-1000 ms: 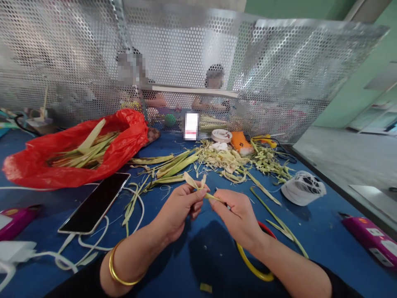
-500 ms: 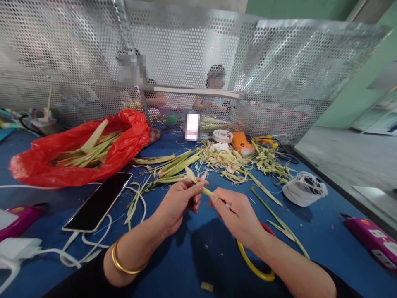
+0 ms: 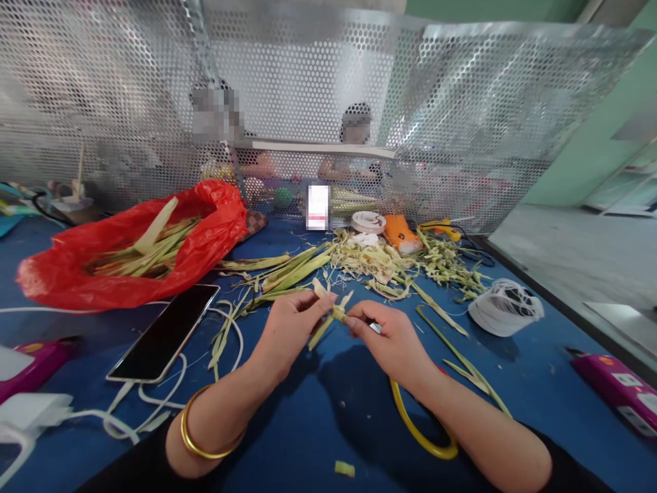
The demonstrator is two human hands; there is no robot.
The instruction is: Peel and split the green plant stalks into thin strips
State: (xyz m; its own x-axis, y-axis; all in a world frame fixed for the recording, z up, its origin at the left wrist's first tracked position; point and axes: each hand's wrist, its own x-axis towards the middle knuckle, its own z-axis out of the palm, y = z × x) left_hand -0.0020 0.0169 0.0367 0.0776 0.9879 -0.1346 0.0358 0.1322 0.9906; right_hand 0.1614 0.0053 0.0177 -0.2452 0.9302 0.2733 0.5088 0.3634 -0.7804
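Between both hands is a small folded piece of pale green plant leaf [image 3: 338,313], with strips sticking out up and down. My left hand [image 3: 295,327] pinches its left side between thumb and fingers. From the right, my right hand [image 3: 387,339] grips the same piece with thumb and forefinger, and a small shiny metal part shows among its curled fingers. A yellow-handled tool [image 3: 418,438] lies under my right wrist, partly hidden. A short cut leaf piece [image 3: 344,469] rests on the blue table [image 3: 287,445] at the front.
A red bag [image 3: 123,294] of leaves and a black-screened phone [image 3: 164,335] with white cables are at left. Leaf scraps [image 3: 382,263], a white string roll [image 3: 506,308] and a purple box [image 3: 616,390] are at right. Behind a perforated metal screen [image 3: 308,75] are two people.
The leaf strip that stretched straight between my hands is now folded, with one end pointing down to the left. My right hand has shifted slightly toward my left.
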